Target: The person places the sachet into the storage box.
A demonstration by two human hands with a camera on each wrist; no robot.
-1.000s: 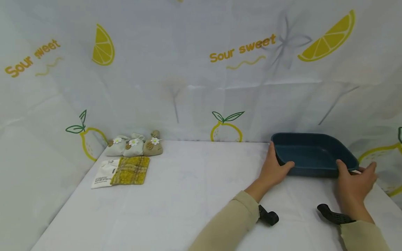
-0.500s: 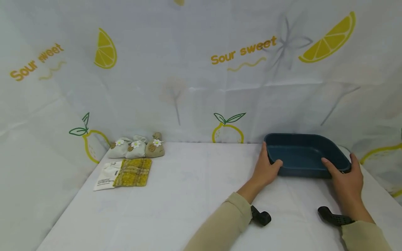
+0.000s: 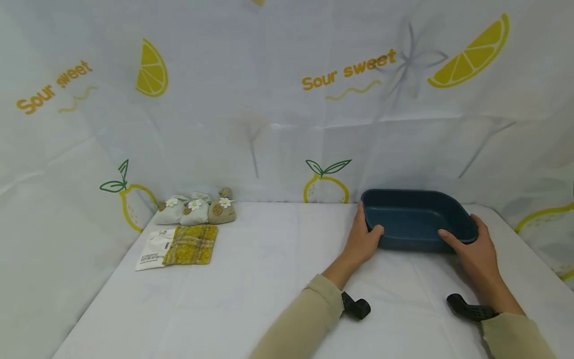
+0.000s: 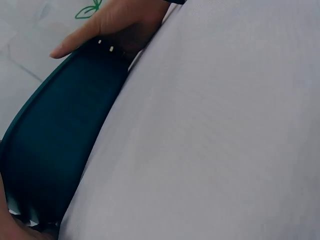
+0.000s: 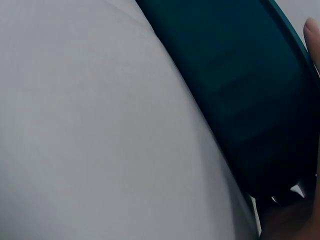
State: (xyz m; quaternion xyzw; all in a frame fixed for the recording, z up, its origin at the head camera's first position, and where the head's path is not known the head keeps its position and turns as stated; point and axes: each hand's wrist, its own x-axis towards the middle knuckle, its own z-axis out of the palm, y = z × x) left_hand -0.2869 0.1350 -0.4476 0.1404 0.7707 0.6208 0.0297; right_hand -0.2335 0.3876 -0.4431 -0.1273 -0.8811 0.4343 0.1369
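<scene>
My left hand [image 3: 365, 239] grips the left end of a dark blue plastic storage bin [image 3: 412, 244], thumb near the front rim. The bin's other end is held by my right hand [image 3: 477, 254], whose thumb lies over the front right corner. Both hands' other fingers are mostly hidden behind the ends. Low and rectangular with rounded corners, the bin has nothing showing inside. In the left wrist view its front wall [image 4: 65, 120] runs close along the white cloth, with small holes near the far hand. The right wrist view shows the same wall [image 5: 235, 100] from the other side.
Three small drawstring pouches [image 3: 195, 214] with daisies stand at the back left. Before them lie a yellow plaid fabric square [image 3: 190, 245] and a white printed pouch [image 3: 154, 249]. A lemon-print curtain [image 3: 251, 99] backs the white-covered table [image 3: 269, 279].
Both hands have moved to the left together with the bin, away from the table's right side. My right hand's fingers have come round more fully onto its end. Pouches and fabric stay put.
</scene>
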